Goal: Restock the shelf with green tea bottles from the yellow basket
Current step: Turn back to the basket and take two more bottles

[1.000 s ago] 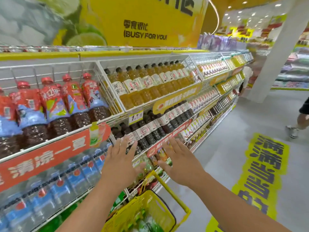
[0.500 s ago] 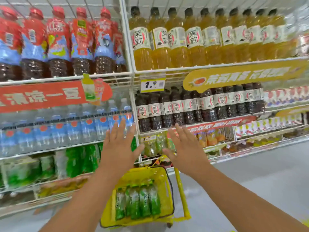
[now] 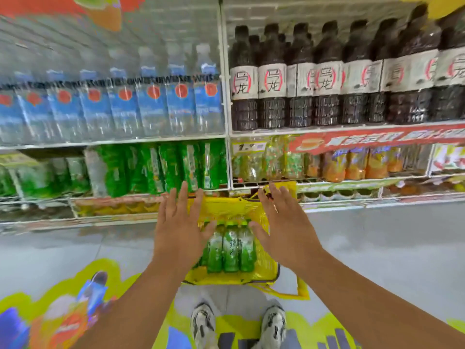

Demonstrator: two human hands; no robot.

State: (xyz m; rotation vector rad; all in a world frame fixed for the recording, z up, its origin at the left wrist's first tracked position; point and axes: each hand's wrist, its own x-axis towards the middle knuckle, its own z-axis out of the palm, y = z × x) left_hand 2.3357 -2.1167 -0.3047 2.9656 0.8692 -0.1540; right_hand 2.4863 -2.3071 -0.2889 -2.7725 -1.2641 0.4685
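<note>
A yellow basket (image 3: 264, 263) stands on the floor in front of my feet, against the bottom of the shelf. Several green tea bottles (image 3: 230, 248) lie side by side in it, caps pointing toward the shelf. My left hand (image 3: 180, 227) hovers over the basket's left side, fingers spread, holding nothing. My right hand (image 3: 283, 227) hovers over its right side, also spread and empty. A row of green bottles (image 3: 161, 170) stands on the low shelf just behind the basket, to the left of the white upright.
Above the green bottles stand clear water bottles (image 3: 125, 102) with blue labels. Dark tea bottles (image 3: 327, 79) fill the compartment to the right, with yellow and orange drinks (image 3: 334, 165) below them. The basket's handle (image 3: 299, 292) lies folded down at its near right. Grey floor spreads on both sides.
The view has tilted down and closer to the low shelves. Both hands have dropped from shelf height to just above the basket, still spread and empty.
</note>
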